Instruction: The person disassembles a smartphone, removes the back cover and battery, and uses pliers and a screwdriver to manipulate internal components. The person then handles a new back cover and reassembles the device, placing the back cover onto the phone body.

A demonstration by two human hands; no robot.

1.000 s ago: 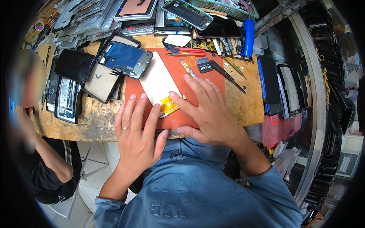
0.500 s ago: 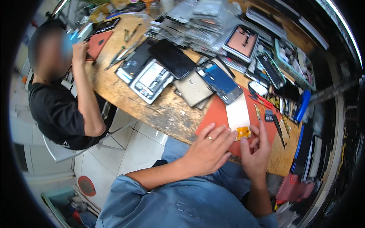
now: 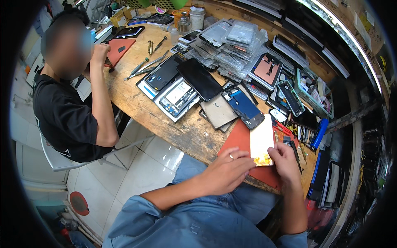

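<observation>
A slim white panel (image 3: 262, 136), shaped like a phone screen with a yellow-gold strip (image 3: 262, 160) across its near end, lies tilted over a red-orange mat (image 3: 237, 140). My right hand (image 3: 286, 163) grips its near right edge, thumb on top, the other fingers partly hidden beneath. My left hand (image 3: 225, 172), wearing a ring, reaches in from the left with fingers stretched out, fingertips touching the near left corner. Just beyond the panel's far end lies a phone part with a blue face (image 3: 244, 103).
Phones and frames, including a black phone (image 3: 200, 78), cover the middle table. Plastic-wrapped parts (image 3: 244, 35) stack behind. Right of the mat are red-handled pliers (image 3: 282, 128), small tools and a mint basket (image 3: 316, 99). A co-worker (image 3: 70, 107) sits at the left.
My right hand has closed on the panel's edge, and the panel has tilted so its yellow end catches the light. My left fingers have drawn back to the corner. The view has shifted.
</observation>
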